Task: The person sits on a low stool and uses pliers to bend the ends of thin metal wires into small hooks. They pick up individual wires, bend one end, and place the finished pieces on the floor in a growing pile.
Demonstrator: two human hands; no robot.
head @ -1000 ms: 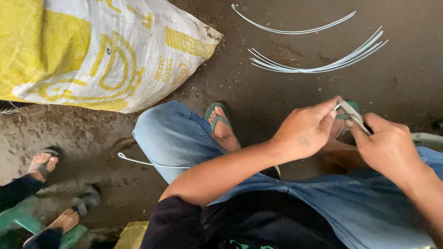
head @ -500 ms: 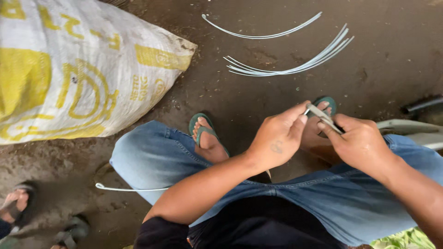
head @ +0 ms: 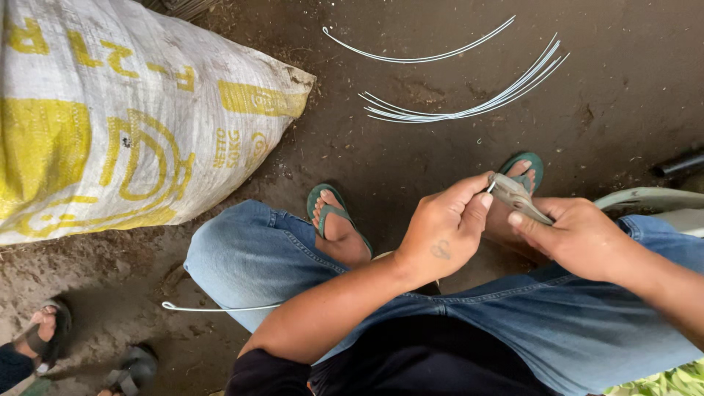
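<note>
1. The step in hand appears to be the working of a wire end with pliers: a pair of grey pliers (head: 517, 196) is held in the right hand (head: 579, 238), right of the frame's centre, with the fingers wrapped around its handles.
2. The left hand (head: 444, 231) is closed in a pinch, thumb against forefinger, right at the pliers' nose; a short pale tip of wire is seen there, touching both.
3. A long white wire (head: 220, 308) is seen at lower left, running out from under the left forearm and across the blue jeans (head: 271, 253) to a small hook at its end. Whether it is the same piece that is pinched cannot be told, as its run is hidden by the arm.
4. As a judgement, a steady pinch close to the tool and a firm squeeze of the handles would be called for next.
5. A bundle of curved wires (head: 469, 111) and a single curved wire (head: 418, 57) are laid on the dirt floor (head: 623, 88) at upper centre, well apart from both hands.
6. A yellow and white sack (head: 125, 117) is lying at upper left.
</note>
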